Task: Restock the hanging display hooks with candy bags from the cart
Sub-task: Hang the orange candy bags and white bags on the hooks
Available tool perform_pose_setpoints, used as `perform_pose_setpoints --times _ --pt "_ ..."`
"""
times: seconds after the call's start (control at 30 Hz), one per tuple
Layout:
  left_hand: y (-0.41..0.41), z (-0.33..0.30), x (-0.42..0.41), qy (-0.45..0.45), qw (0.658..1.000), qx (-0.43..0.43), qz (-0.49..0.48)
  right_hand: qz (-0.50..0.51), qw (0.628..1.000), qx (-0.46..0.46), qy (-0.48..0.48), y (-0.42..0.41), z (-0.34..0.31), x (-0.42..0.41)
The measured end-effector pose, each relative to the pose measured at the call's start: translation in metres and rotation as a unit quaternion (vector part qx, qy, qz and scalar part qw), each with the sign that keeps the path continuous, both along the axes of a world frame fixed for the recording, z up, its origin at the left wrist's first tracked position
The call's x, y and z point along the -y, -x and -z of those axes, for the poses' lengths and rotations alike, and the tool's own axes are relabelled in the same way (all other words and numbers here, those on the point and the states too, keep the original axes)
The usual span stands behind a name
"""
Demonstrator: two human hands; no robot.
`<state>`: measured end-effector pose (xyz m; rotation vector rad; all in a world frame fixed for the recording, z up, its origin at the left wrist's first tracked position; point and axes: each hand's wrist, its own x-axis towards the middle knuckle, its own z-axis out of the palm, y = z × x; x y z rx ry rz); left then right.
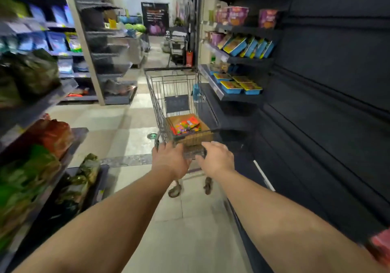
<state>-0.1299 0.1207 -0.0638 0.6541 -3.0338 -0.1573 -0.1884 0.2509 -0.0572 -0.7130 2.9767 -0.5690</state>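
Note:
A wire shopping cart (157,101) stands in the aisle straight ahead of me. Inside it lies a brown cardboard box (198,138) holding bright multicoloured candy bags (186,125). My left hand (169,159) grips the left part of the cart's handle. My right hand (217,158) grips the right part of the handle, fingers curled over it. Both arms reach forward. No hanging display hooks are plainly in view.
Dark shelves (316,104) run along the right, with blue boxed goods (240,85) and pink tubs (238,15) on them. Blurred shelves of bagged goods (48,133) line the left. The tiled aisle (130,125) leads toward a second cart (177,44) and a red fire extinguisher (189,58) at the back.

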Motion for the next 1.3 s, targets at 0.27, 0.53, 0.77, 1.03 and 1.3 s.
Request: perform_pose_setpoints --times 0.27,0.53,0.77,1.03,1.3 --pt "0.140 -0.027 0.109 -0.003 0.997 -0.027 -0.070 -0.050 0.999 -0.011 0.003 0.161 -0.028 0.119" --pt "0.243 -0.007 0.217 -0.023 0.993 -0.006 -0.113 -0.102 0.995 0.007 -0.017 0.270 -0.008 0.235" --pt "0.352 0.018 0.331 -0.028 0.997 0.009 -0.065 -0.053 0.998 0.021 0.004 0.376 0.018 0.328" --pt "0.488 0.021 0.444 0.002 0.998 0.043 0.043 0.080 0.994 0.076 0.016 0.481 0.033 0.408" --pt "0.617 0.060 0.425 -0.040 0.986 0.080 0.140 0.162 0.984 0.071 -0.025 0.577 0.058 0.400"
